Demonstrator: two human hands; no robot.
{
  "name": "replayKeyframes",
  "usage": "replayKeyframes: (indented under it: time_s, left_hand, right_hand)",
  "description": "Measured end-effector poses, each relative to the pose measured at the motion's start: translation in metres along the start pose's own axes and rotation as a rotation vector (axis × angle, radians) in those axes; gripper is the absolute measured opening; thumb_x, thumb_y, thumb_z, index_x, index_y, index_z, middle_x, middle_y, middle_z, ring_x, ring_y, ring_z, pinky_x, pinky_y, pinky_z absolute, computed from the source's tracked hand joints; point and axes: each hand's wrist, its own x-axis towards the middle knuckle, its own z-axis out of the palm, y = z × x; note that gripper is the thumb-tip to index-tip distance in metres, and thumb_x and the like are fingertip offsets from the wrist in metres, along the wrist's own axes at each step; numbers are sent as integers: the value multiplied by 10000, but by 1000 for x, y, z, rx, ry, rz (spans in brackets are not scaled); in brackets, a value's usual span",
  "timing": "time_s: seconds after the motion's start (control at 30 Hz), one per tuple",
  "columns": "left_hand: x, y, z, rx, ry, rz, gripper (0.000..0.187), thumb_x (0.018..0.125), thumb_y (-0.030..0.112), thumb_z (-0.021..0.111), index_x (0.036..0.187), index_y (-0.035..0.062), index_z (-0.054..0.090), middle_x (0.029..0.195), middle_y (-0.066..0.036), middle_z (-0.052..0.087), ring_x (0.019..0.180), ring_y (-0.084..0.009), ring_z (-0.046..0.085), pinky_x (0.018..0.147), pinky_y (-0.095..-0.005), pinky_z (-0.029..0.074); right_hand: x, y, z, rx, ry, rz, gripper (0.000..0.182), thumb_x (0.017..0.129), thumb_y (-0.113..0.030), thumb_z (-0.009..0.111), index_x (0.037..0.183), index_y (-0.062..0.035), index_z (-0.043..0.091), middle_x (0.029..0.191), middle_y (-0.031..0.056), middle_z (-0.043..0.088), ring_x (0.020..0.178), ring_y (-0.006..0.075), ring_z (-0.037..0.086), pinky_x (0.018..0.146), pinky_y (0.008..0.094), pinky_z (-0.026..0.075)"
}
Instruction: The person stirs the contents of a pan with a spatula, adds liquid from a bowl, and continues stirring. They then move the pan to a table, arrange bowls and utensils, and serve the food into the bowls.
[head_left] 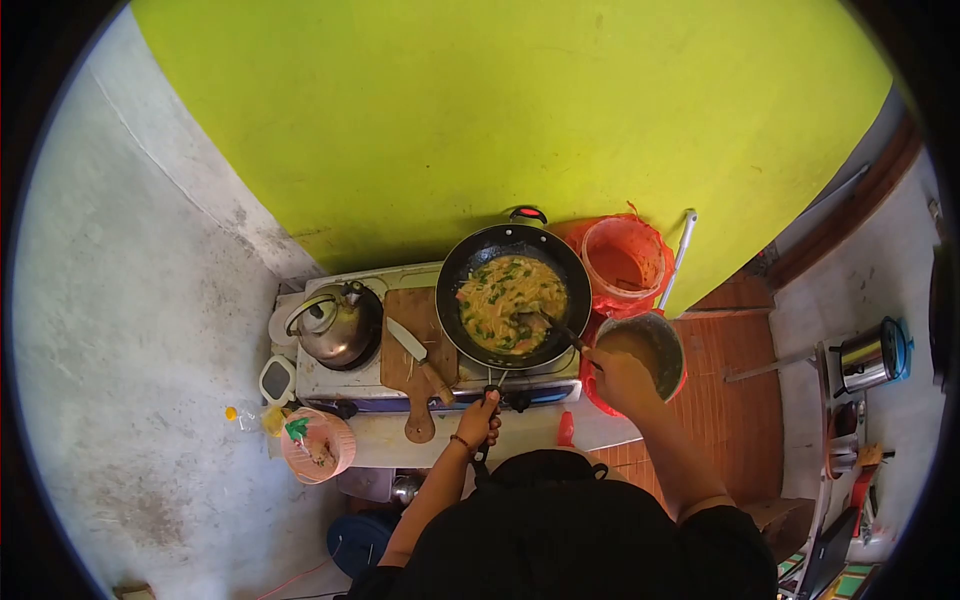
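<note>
A black wok (452, 325) sits on the stove, holding a yellow food mixture (500, 290) with green bits. My left hand (478, 422) is closed round the wok's handle, below the pan. In my right hand (622, 380) is the dark handle of a spatula (560, 328), whose head rests in the food at the wok's right side. Left of the wok, a knife (408, 342) lies on a wooden cutting board (399, 375). Just right of the wok stands a pot (672, 345) with cloudy liquid, close to my right hand.
A metal kettle (345, 335) stands at the left of the stove (312, 378). Behind the pot are a red container (622, 262) and a white stick (683, 245). A pink basket (338, 440) is at the lower left. The green wall (500, 110) rises behind the stove.
</note>
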Motion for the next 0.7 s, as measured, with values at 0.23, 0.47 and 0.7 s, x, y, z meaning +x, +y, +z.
replayKeyframes:
  time_s: [0.23,0.47,0.7]
  left_hand:
    - [-2,3,1,-1,-2,-11,533,807,610,549,826,94,415,551,29,351,402,-72,324,382,-237,283]
    - [-3,3,3,-2,11,-7,522,815,599,546,821,94,417,552,30,355,404,-73,321,385,-233,277]
    - [-5,5,4,6,25,2,515,824,590,539,823,89,418,552,28,357,407,-75,323,389,-236,280]
  right_hand:
    - [31,-8,42,33,129,-17,358,796,-92,526,1148,-132,577,848,201,604,766,360,613,670,449,495]
    - [33,-3,56,82,149,-48,403,765,-80,574,1166,-121,565,790,179,591,753,352,592,675,444,479]
    - [-6,-11,-7,0,-35,-28,415,766,-41,498,1164,-121,584,724,216,609,716,369,615,638,474,478]
